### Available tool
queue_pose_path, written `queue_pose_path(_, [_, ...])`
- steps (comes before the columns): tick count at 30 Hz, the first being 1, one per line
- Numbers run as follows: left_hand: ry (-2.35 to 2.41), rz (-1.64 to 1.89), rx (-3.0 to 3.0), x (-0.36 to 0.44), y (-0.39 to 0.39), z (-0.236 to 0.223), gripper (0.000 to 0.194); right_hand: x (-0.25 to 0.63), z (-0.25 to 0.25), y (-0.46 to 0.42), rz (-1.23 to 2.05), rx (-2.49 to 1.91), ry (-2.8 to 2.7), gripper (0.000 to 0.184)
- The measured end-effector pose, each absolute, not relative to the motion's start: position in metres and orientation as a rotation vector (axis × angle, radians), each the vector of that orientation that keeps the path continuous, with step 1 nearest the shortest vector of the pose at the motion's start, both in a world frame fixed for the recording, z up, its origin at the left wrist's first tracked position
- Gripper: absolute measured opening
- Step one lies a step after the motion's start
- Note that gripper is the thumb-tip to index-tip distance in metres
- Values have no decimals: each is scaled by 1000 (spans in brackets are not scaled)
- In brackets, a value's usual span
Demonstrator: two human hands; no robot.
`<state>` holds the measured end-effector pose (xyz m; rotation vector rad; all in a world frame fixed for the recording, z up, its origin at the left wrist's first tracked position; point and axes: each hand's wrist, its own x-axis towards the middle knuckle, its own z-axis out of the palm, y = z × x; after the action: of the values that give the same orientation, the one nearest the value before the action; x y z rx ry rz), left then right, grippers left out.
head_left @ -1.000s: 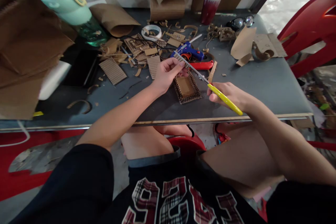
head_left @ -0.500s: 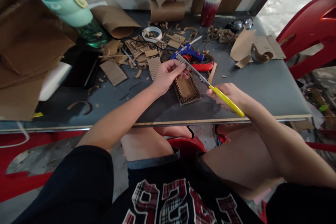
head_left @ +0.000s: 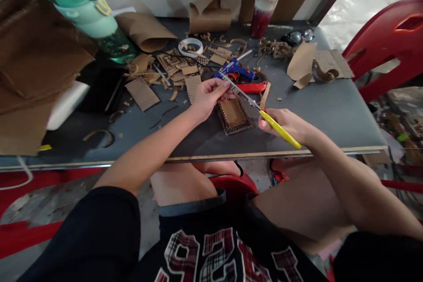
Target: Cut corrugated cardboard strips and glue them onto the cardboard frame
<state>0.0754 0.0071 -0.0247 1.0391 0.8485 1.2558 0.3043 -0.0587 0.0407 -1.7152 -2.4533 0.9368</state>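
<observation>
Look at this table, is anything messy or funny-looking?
Yes. Cardboard scraps lie scattered across the table, and the green bottle at the far left leans over, with someone's fingers at its cap.

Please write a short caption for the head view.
Left hand holds cardboard strip; right hand cuts with yellow scissors.

Yellow-handled scissors in right hand, cardboard strip between left hand fingers.
</observation>
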Motion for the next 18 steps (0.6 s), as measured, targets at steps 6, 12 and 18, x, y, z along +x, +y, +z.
queue_pose_path(6, [833, 1284, 1023, 77, 6, -23, 28, 300, 42, -60, 822, -1840, -2435, 74])
queue_pose_path(12, [849, 1271, 1060, 79, -1, -21, 32, 301, 42, -58, 955, -1804, -2399, 75])
queue_pose_path(18, [871, 1284, 1025, 80, -4, -19, 30, 302, 39, -57, 1043, -1794, -2315, 73])
